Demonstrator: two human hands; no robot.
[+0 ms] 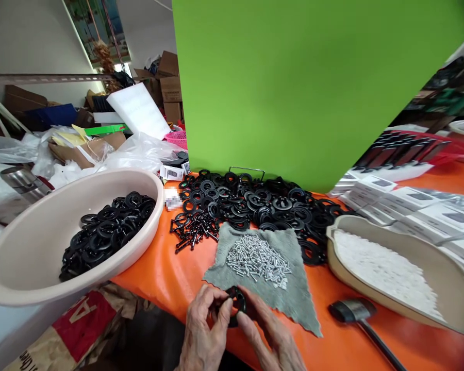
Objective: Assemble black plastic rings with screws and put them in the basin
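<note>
Near the front edge of the orange worktop (158,281), the left hand (203,327) and right hand (270,330) hold their grip clamped on a black ring (237,301), just below a grey cloth (294,291) heaped with silver screws (257,260). A beige basin (31,242) of black rings stands toward the worktop's left end.

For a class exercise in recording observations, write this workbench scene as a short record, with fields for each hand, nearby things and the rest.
Left hand: grips a black ring
Right hand: fingers on the same ring
Nearest: grey cloth bearing silver screws
Beyond: pile of black rings; small black fittings
Rest: beige basin; tray of white granules; mallet; orange table cover; green board
</note>
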